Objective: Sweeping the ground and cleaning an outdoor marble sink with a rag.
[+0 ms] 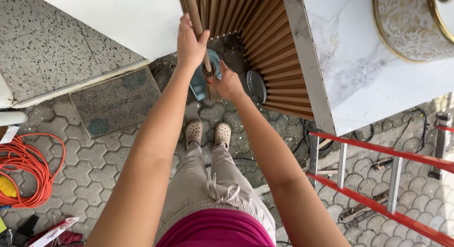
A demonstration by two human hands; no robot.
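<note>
My left hand (190, 44) grips the wooden handle of a broom (195, 20) high up, near the top of the view. My right hand (227, 82) holds the same broom lower down, just beside its straw bristles (212, 92). Under the bristles a light blue dustpan (198, 80) rests on the paving, partly hidden by my hands. My feet in beige clogs (208, 132) stand right behind it.
A slatted wooden counter side (274, 53) with a marble top (359, 62) rises at right, a round metal lid (256, 85) leaning on it. A red-railed ladder (378, 180) lies at right. A doormat (116, 102) and orange cable coil (26, 169) lie at left.
</note>
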